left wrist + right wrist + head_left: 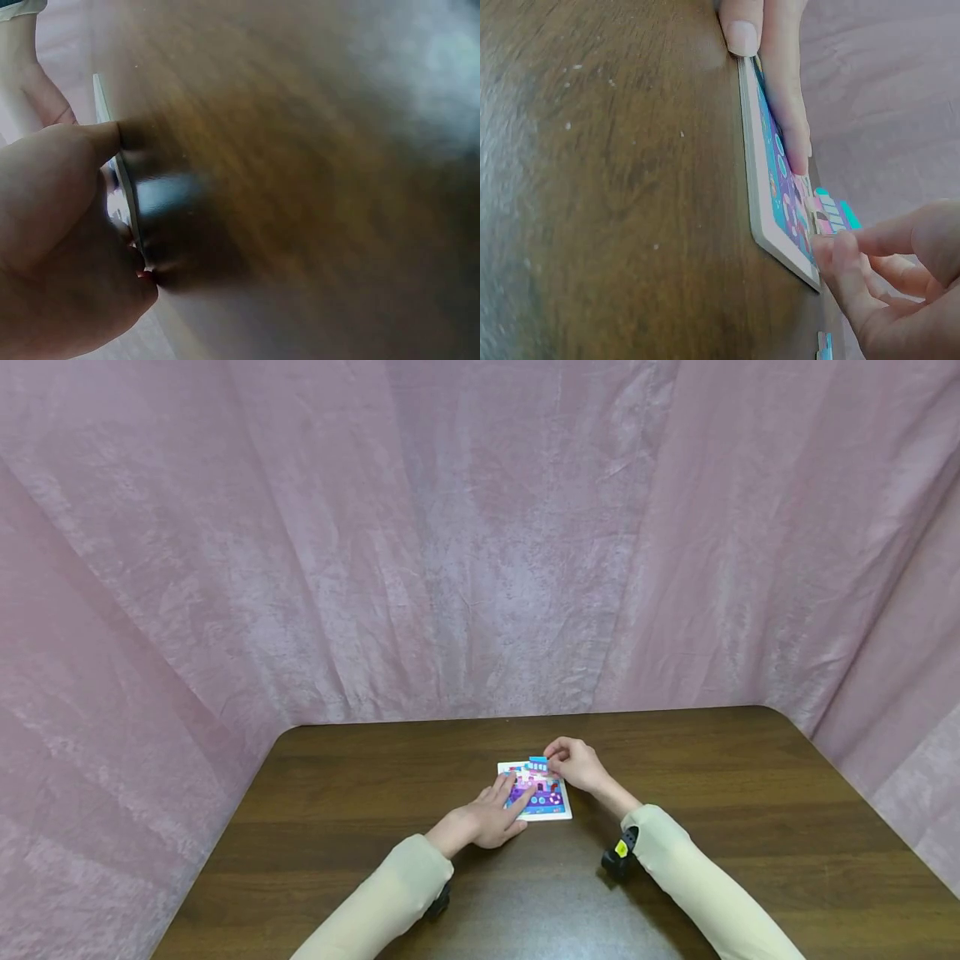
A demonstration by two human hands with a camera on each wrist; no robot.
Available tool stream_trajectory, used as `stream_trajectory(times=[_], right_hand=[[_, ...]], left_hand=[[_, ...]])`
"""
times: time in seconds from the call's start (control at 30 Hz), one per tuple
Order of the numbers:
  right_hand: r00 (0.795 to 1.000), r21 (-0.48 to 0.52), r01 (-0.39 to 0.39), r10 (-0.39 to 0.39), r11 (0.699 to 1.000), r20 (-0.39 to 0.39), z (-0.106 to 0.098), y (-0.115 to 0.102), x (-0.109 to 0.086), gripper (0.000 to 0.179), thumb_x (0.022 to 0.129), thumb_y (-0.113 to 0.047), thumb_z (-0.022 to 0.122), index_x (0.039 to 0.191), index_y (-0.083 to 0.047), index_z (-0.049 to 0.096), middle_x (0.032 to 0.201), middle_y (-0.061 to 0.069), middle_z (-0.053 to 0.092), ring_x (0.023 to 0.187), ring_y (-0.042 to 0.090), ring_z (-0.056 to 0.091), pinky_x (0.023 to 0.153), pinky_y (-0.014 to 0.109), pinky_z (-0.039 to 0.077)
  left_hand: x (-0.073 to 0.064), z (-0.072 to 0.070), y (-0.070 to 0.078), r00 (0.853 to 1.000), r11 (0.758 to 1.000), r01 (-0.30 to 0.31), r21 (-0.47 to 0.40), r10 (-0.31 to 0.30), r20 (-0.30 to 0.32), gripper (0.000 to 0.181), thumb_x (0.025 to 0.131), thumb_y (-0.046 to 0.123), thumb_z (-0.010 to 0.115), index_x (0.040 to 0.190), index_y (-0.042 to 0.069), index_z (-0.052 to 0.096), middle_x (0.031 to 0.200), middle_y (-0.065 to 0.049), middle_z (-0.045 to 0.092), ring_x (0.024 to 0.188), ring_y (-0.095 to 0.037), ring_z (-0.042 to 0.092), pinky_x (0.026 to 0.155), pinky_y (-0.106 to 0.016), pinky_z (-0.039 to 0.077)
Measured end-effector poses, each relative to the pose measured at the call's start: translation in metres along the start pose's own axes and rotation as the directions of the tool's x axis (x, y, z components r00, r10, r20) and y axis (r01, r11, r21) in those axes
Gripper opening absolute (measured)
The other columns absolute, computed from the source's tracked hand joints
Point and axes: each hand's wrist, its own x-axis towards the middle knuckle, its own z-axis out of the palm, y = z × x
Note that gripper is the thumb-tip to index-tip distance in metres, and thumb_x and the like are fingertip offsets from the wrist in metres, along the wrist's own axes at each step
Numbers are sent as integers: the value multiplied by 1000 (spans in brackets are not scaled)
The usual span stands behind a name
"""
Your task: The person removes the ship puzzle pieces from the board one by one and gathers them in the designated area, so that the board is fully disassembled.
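A small jigsaw puzzle point(551, 817) with a white border and a purple, pink and blue picture lies on the table. My left hand point(491, 817) rests on its left part with fingers spread and straight, and its thumb is at the near edge. At the far right of the puzzle, my right hand point(579, 766) pinches a blue and pink puzzle piece point(831, 212) between thumb and index finger. The piece is tilted up above the board in the right wrist view. My left palm hides most of the puzzle in the left wrist view.
The brown wooden table point(337, 827) stretches around the puzzle. Another small blue-edged piece point(824, 347) lies on the table beyond the puzzle's corner in the right wrist view. A pink curtain point(480, 568) hangs behind the table's far edge.
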Motion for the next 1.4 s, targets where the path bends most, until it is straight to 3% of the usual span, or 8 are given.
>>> stream_trajectory(times=[0.43, 0.73, 1.03, 1.27, 1.4], right_hand=[[997, 174, -72, 71, 982, 9, -9, 8, -2, 15, 90, 5, 57, 104, 9, 62, 85, 17, 64, 72, 17, 67, 69, 30, 59], [997, 169, -80, 82, 982, -1, -22, 16, -2, 20, 94, 2, 52, 110, 11, 59, 85, 14, 63, 68, 9, 60, 64, 20, 53], [998, 211, -69, 69, 975, 7, -33, 20, -4, 21, 94, 4, 51, 111, 16, 57, 85, 16, 64, 67, 10, 61, 63, 21, 54], [996, 209, -88, 90, 974, 0, -43, 23, -6, 21, 96, 2, 51, 111, 14, 57, 90, 16, 63, 71, 8, 59, 68, 21, 55], [996, 219, -82, 86, 972, -10, -46, 28, -8, 21, 95, 3, 51, 111, 16, 56, 90, 17, 64, 70, 7, 59, 66, 19, 55]], left_hand=[[-3, -1, 1, 1000, 999, 3, 40, -3, 8, 60, 105, 42, 32, 157, 25, 9, 164, -15, -2, 152, -29, 0, 122, -42, 18], [-3, -1, 2, 1000, 999, 0, 33, 0, 4, 60, 104, 41, 33, 157, 25, 9, 164, -15, -1, 152, -29, 1, 122, -43, 18], [-4, -3, 2, 1000, 1000, 6, 23, -6, 11, 60, 105, 41, 33, 157, 27, 7, 164, -13, -3, 152, -28, 0, 122, -42, 16], [11, 11, -9, 1000, 1000, -6, -3, 6, 2, 61, 105, 43, 29, 156, 31, -2, 163, -12, -10, 151, -28, -7, 123, -42, 11], [11, 14, -10, 1000, 1000, -11, 6, 11, -1, 62, 104, 44, 29, 156, 31, -4, 163, -12, -12, 151, -27, -9, 123, -42, 10]])
